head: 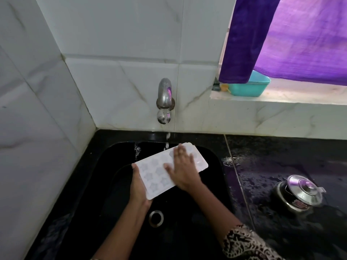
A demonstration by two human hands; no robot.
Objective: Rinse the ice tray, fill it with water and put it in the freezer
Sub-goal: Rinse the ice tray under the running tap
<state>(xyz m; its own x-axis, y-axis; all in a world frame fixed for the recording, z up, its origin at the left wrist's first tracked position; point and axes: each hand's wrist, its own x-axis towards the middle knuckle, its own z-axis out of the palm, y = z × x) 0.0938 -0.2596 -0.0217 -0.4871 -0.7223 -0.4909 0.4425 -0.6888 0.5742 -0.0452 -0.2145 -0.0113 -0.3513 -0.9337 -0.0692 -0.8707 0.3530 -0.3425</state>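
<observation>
One ice tray (155,175) hangs over the black sink (197,231), tilted, with two hands on it. The left hand (138,186) grips its near left edge, with the thumb on the rim and the fingers curled underneath. The right hand (183,166) lies flat on top with fingers straight and spread, covering some of the star-shaped hollows, so their number cannot be counted. One tap (164,101) juts from the tiled wall beyond the right hand, and its single stream of water (167,141) lands on the tray's far edge just beside the fingertips. One drain (156,218) sits below the left wrist. Open basin surrounds both hands. To the right of the right hand, well apart on the wet counter (281,162), stands one lidded steel pot (298,192).
</observation>
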